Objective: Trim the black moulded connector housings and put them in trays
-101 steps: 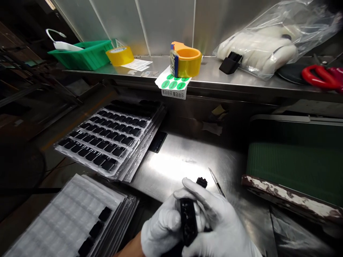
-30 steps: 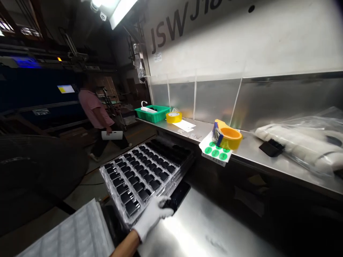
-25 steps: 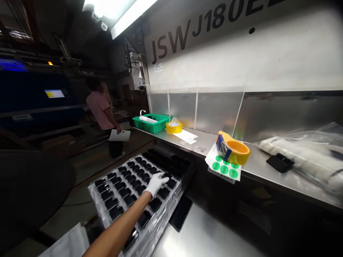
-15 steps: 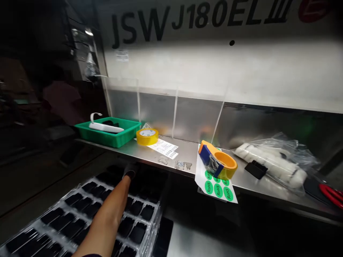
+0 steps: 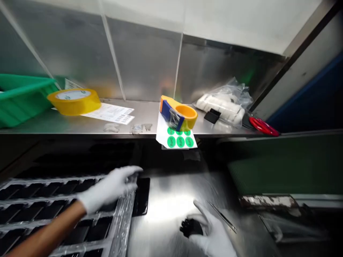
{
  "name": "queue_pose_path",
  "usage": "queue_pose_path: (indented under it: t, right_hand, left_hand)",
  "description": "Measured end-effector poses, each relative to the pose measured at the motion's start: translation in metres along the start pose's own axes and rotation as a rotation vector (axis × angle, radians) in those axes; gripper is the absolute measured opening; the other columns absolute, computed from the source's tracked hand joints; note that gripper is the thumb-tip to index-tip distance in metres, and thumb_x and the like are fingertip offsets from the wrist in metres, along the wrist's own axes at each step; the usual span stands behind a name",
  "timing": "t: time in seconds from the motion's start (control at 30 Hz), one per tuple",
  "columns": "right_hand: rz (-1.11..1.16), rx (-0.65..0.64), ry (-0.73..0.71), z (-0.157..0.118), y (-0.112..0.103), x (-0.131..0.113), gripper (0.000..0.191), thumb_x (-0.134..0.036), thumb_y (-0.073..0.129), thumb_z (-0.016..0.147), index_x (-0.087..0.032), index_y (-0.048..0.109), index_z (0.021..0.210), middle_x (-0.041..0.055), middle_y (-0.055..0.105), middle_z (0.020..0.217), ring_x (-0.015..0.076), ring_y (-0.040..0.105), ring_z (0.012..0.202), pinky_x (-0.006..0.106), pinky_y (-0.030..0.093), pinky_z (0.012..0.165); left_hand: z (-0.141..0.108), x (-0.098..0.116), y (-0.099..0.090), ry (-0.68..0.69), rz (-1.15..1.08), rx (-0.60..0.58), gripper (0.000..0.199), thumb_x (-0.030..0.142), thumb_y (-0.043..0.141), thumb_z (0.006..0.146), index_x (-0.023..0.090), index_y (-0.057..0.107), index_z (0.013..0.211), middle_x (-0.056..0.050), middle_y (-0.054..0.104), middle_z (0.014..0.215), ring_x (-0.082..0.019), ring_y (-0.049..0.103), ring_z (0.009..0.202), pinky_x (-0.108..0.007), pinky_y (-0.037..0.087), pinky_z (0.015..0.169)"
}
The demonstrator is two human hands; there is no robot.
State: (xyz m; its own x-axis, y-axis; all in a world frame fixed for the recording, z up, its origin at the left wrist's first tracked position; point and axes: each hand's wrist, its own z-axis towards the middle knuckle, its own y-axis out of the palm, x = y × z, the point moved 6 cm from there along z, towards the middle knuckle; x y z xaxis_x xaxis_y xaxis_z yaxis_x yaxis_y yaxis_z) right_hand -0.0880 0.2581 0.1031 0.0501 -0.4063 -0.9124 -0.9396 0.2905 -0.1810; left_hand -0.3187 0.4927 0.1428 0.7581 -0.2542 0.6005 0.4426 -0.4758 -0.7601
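Note:
My left hand, in a white glove, hovers over the right side of a clear plastic tray with rows of black plastic parts. Its fingers are stretched out and slightly blurred, with nothing visible in them. At the lower middle, my right hand, also gloved, has thumb and fingers around a small black plastic part with a knobbly end, above the steel worktop. A pair of metal tweezers lies just right of that hand. Beside the tray is a flat black phone-like slab.
A steel shelf runs above the worktop. On it are a green bin, a yellow tape roll, printed labels, a tape dispenser on green RoHS stickers, a bagged white roll and red-handled scissors.
My view has turned right and downward. The left hand has come back from the tray's dark far end to its right side. My right hand with the black part has come into view.

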Motion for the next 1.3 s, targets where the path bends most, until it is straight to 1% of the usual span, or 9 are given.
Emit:
queue_pose_path:
  t: [0.07, 0.17, 0.3, 0.4, 0.6, 0.7, 0.87, 1.1, 1.3]
  right_hand:
    - [0.044, -0.128, -0.002, 0.005, 0.008, -0.016, 0.080, -0.015, 0.073, 0.063, -0.019, 0.046, 0.138, 0.0033, 0.073, 0.102, 0.0260, 0.068, 0.098, 0.038, 0.053, 0.094]
    - [0.055, -0.326, -0.046, -0.005, 0.020, -0.041, 0.082, -0.008, 0.069, 0.061, -0.024, 0.047, 0.138, 0.0030, 0.072, 0.108, 0.0247, 0.068, 0.101, 0.035, 0.053, 0.095]
    - [0.102, -0.331, -0.127, -0.023, 0.004, -0.052, 0.083, -0.003, 0.073, 0.058, -0.033, 0.053, 0.133, 0.0007, 0.072, 0.106, 0.0220, 0.068, 0.096, 0.034, 0.053, 0.093]
    - [0.157, -0.291, -0.199, -0.032, -0.022, -0.051, 0.082, -0.005, 0.079, 0.053, -0.032, 0.058, 0.128, 0.0036, 0.070, 0.109, 0.0201, 0.067, 0.086, 0.036, 0.053, 0.091]
    - [0.427, -0.307, 0.114, -0.037, -0.051, -0.024, 0.059, -0.005, 0.082, 0.052, -0.021, 0.070, 0.107, 0.0014, 0.068, 0.078, 0.0171, 0.066, 0.071, 0.029, 0.055, 0.073]
    - [0.582, -0.324, 0.049, -0.036, -0.057, -0.016, 0.047, -0.009, 0.087, 0.049, -0.020, 0.073, 0.092, -0.0023, 0.063, 0.065, 0.0145, 0.064, 0.065, 0.027, 0.055, 0.072]
    - [0.707, -0.286, -0.097, -0.034, -0.077, 0.000, 0.058, -0.019, 0.091, 0.051, -0.026, 0.071, 0.105, -0.0035, 0.062, 0.065, 0.0145, 0.064, 0.066, 0.029, 0.056, 0.074]
    - [0.571, -0.301, -0.381, -0.040, -0.099, -0.011, 0.053, -0.017, 0.080, 0.068, -0.039, 0.067, 0.114, -0.0038, 0.066, 0.067, 0.0107, 0.062, 0.065, 0.024, 0.053, 0.071]
    - [0.688, -0.396, 0.054, -0.045, -0.101, -0.004, 0.057, -0.023, 0.091, 0.051, -0.024, 0.072, 0.105, 0.0050, 0.072, 0.089, 0.0172, 0.067, 0.080, 0.028, 0.054, 0.075]
  left_hand:
    - [-0.050, 0.045, 0.046, 0.080, -0.262, -0.154, 0.054, 0.021, 0.072, 0.071, 0.027, 0.059, 0.123, -0.004, 0.063, 0.121, -0.027, 0.058, 0.107, -0.034, 0.045, 0.095]
    - [-0.110, 0.102, 0.099, 0.023, -0.662, -0.292, 0.035, 0.018, 0.071, 0.073, 0.026, 0.059, 0.106, -0.003, 0.068, 0.094, -0.021, 0.063, 0.085, -0.031, 0.051, 0.078]
    - [-0.136, 0.136, 0.128, -0.154, -1.073, -0.043, 0.036, 0.007, 0.076, 0.067, 0.023, 0.055, 0.091, -0.003, 0.069, 0.095, -0.022, 0.066, 0.088, -0.035, 0.052, 0.083]
    - [-0.145, 0.143, 0.138, -0.218, -1.177, 0.135, 0.046, 0.003, 0.081, 0.058, 0.023, 0.059, 0.093, -0.004, 0.069, 0.099, -0.026, 0.067, 0.092, -0.036, 0.054, 0.083]
    - [-0.151, 0.180, 0.139, 0.150, -0.890, 0.408, 0.030, 0.009, 0.078, 0.064, 0.026, 0.073, 0.088, -0.004, 0.072, 0.093, -0.026, 0.068, 0.089, -0.035, 0.056, 0.084]
    - [-0.151, 0.194, 0.145, 0.074, -0.819, 0.545, 0.041, 0.008, 0.080, 0.061, 0.027, 0.073, 0.096, -0.005, 0.071, 0.104, -0.027, 0.067, 0.096, -0.033, 0.055, 0.086]
    - [-0.150, 0.212, 0.177, -0.369, -1.139, 0.234, 0.085, -0.009, 0.065, 0.050, 0.031, 0.050, 0.124, -0.003, 0.067, 0.108, -0.026, 0.068, 0.094, -0.031, 0.059, 0.075]
    - [-0.149, 0.232, 0.173, -0.350, -0.968, 0.199, 0.048, 0.000, 0.061, 0.058, 0.020, 0.062, 0.101, -0.005, 0.070, 0.098, -0.025, 0.068, 0.094, -0.028, 0.058, 0.075]
    - [-0.147, 0.234, 0.174, -0.232, -1.020, 0.217, 0.026, 0.007, 0.072, 0.063, 0.017, 0.071, 0.087, -0.004, 0.072, 0.082, -0.021, 0.069, 0.075, -0.027, 0.058, 0.074]
